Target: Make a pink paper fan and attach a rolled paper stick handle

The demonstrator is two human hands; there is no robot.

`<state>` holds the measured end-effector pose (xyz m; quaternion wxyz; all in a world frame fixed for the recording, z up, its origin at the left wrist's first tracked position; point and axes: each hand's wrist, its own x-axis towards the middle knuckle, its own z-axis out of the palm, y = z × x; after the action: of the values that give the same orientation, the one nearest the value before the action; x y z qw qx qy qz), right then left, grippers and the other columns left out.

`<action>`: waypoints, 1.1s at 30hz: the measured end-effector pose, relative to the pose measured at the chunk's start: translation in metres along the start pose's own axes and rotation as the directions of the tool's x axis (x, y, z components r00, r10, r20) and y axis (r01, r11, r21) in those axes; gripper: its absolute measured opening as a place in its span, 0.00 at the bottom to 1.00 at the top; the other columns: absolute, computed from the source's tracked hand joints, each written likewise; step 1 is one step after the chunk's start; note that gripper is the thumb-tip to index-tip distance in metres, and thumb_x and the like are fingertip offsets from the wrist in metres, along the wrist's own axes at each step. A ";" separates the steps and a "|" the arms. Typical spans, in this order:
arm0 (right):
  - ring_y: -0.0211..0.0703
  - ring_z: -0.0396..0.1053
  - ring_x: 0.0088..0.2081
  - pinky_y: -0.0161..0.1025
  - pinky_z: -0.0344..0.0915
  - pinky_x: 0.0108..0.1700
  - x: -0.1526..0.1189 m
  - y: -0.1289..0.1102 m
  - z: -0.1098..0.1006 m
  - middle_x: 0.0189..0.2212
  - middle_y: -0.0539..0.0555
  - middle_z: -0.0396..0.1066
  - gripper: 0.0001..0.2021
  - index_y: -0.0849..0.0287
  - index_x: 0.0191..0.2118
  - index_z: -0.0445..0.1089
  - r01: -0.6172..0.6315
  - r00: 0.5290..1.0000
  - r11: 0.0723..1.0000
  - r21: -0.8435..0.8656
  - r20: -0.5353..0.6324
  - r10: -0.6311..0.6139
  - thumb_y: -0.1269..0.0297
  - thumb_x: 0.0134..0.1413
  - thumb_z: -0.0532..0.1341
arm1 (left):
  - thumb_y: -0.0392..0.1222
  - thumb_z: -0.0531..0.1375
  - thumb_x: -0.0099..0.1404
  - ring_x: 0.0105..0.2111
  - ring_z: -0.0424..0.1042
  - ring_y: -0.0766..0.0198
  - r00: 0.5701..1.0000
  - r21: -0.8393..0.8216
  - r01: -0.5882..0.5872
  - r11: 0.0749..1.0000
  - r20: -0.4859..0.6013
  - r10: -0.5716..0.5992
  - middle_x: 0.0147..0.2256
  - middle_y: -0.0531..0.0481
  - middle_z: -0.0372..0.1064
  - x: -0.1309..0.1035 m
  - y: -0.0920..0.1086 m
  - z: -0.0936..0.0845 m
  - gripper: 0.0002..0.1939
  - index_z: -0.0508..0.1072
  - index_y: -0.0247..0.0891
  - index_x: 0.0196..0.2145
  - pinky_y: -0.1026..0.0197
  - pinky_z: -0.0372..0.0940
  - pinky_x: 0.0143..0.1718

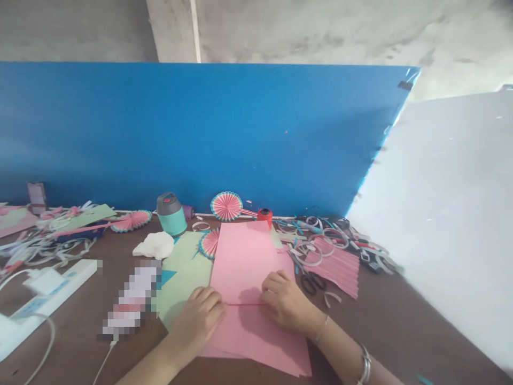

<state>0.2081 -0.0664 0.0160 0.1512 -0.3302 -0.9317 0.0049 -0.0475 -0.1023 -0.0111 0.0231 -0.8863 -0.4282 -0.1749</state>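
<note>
A sheet of pink paper (245,262) lies before me, with a narrow folded edge running across its near end. My left hand (205,310) has its fingers curled in at the left end of that fold. At the right end, my right hand (282,299) pinches the same edge, its fingers bent together. Underneath are more pink sheets (276,347), overlapping pale green paper (186,251) to the left. Scissors (312,282) with dark handles rest just beyond my right hand, by a pleated pink sheet (336,267).
Pleated paper fans (226,206) lie at the back. A teal and grey container (171,214) stands near white tissue (154,246). On the left are a blurred phone (132,299) and a power strip (52,299) with cables. Paper strips clutter both sides below a blue partition (200,133).
</note>
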 end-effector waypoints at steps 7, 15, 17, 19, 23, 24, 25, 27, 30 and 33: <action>0.42 0.57 0.32 0.42 0.47 0.35 0.001 -0.001 0.020 0.28 0.54 0.67 0.07 0.61 0.27 0.66 0.073 0.997 0.974 -0.213 0.053 -0.063 0.74 0.55 0.55 | 0.31 0.55 0.63 0.35 0.63 0.59 0.989 0.103 -0.011 0.995 0.151 -0.004 0.32 0.49 0.68 0.018 0.007 -0.006 0.07 0.72 0.38 0.31 0.55 0.55 0.39; 0.42 0.57 0.33 0.41 0.47 0.35 0.002 0.003 0.027 0.28 0.54 0.66 0.06 0.61 0.28 0.65 0.032 0.999 0.979 -0.202 0.019 -0.029 0.74 0.54 0.55 | 0.29 0.51 0.64 0.35 0.64 0.57 0.984 0.154 -0.007 0.988 0.178 -0.021 0.32 0.47 0.69 0.028 0.015 -0.019 0.11 0.72 0.37 0.31 0.54 0.56 0.38; 0.42 0.58 0.33 0.40 0.48 0.36 0.003 0.004 0.030 0.29 0.54 0.66 0.06 0.61 0.29 0.65 -0.014 1.000 0.985 -0.171 0.013 0.017 0.74 0.55 0.54 | 0.28 0.50 0.63 0.35 0.64 0.57 0.985 0.132 0.008 0.991 0.171 -0.031 0.32 0.47 0.68 0.028 0.014 -0.018 0.12 0.71 0.37 0.31 0.54 0.56 0.38; 0.42 0.59 0.34 0.40 0.49 0.37 0.003 0.006 0.033 0.30 0.54 0.66 0.06 0.61 0.30 0.65 -0.077 0.997 0.987 -0.141 0.009 0.079 0.74 0.57 0.53 | 0.27 0.49 0.63 0.36 0.64 0.57 0.983 0.091 0.052 0.994 0.172 -0.067 0.33 0.47 0.69 0.028 0.012 -0.016 0.13 0.71 0.37 0.32 0.54 0.56 0.39; 0.43 0.61 0.35 0.40 0.50 0.38 0.004 0.007 0.033 0.31 0.55 0.68 0.07 0.62 0.32 0.66 -0.176 0.982 0.979 -0.107 0.044 0.182 0.73 0.58 0.53 | 0.32 0.49 0.65 0.37 0.66 0.59 0.964 -0.046 0.206 0.978 0.182 -0.195 0.34 0.49 0.70 0.032 0.007 -0.014 0.13 0.72 0.38 0.32 0.55 0.56 0.41; 0.43 0.62 0.35 0.40 0.50 0.38 0.004 0.007 0.031 0.32 0.55 0.69 0.07 0.62 0.32 0.66 -0.197 0.978 0.976 -0.088 0.052 0.202 0.73 0.59 0.53 | 0.33 0.49 0.65 0.37 0.66 0.59 0.954 -0.082 0.248 0.965 0.194 -0.229 0.34 0.49 0.71 0.034 0.006 -0.014 0.12 0.72 0.38 0.32 0.55 0.56 0.41; 0.43 0.63 0.36 0.39 0.50 0.39 0.004 0.007 0.030 0.32 0.55 0.70 0.07 0.62 0.32 0.67 -0.218 0.974 0.974 -0.063 0.056 0.221 0.73 0.59 0.53 | 0.34 0.50 0.65 0.37 0.67 0.59 0.943 -0.113 0.288 0.951 0.208 -0.261 0.34 0.50 0.71 0.036 0.005 -0.014 0.12 0.72 0.39 0.31 0.56 0.56 0.41; 0.43 0.63 0.37 0.39 0.51 0.39 0.004 0.007 0.026 0.33 0.54 0.70 0.06 0.61 0.33 0.67 -0.254 0.966 0.967 0.003 0.056 0.254 0.72 0.59 0.54 | 0.35 0.51 0.64 0.37 0.68 0.59 0.923 -0.154 0.345 0.926 0.236 -0.304 0.33 0.50 0.72 0.039 0.002 -0.013 0.11 0.72 0.39 0.30 0.56 0.56 0.41; 0.42 0.63 0.38 0.38 0.51 0.40 0.005 0.007 0.023 0.33 0.53 0.70 0.07 0.60 0.33 0.68 -0.286 0.958 0.955 0.083 0.059 0.282 0.71 0.59 0.53 | 0.36 0.52 0.62 0.37 0.68 0.59 0.913 -0.198 0.379 0.904 0.239 -0.330 0.32 0.51 0.73 0.042 -0.001 -0.011 0.09 0.72 0.39 0.29 0.57 0.56 0.41; 0.42 0.63 0.39 0.38 0.51 0.40 0.005 0.006 0.024 0.33 0.53 0.70 0.08 0.60 0.33 0.68 -0.322 0.946 0.939 0.121 0.068 0.316 0.72 0.59 0.53 | 0.36 0.53 0.62 0.37 0.68 0.59 0.916 -0.224 0.381 0.897 0.223 -0.333 0.33 0.51 0.73 0.042 -0.004 -0.009 0.09 0.72 0.39 0.29 0.58 0.56 0.40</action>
<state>0.2018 -0.0567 -0.0060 0.1474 -0.4658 -0.8669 0.0983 -0.0286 -0.0700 0.0107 -0.1659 -0.7994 -0.5573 -0.1509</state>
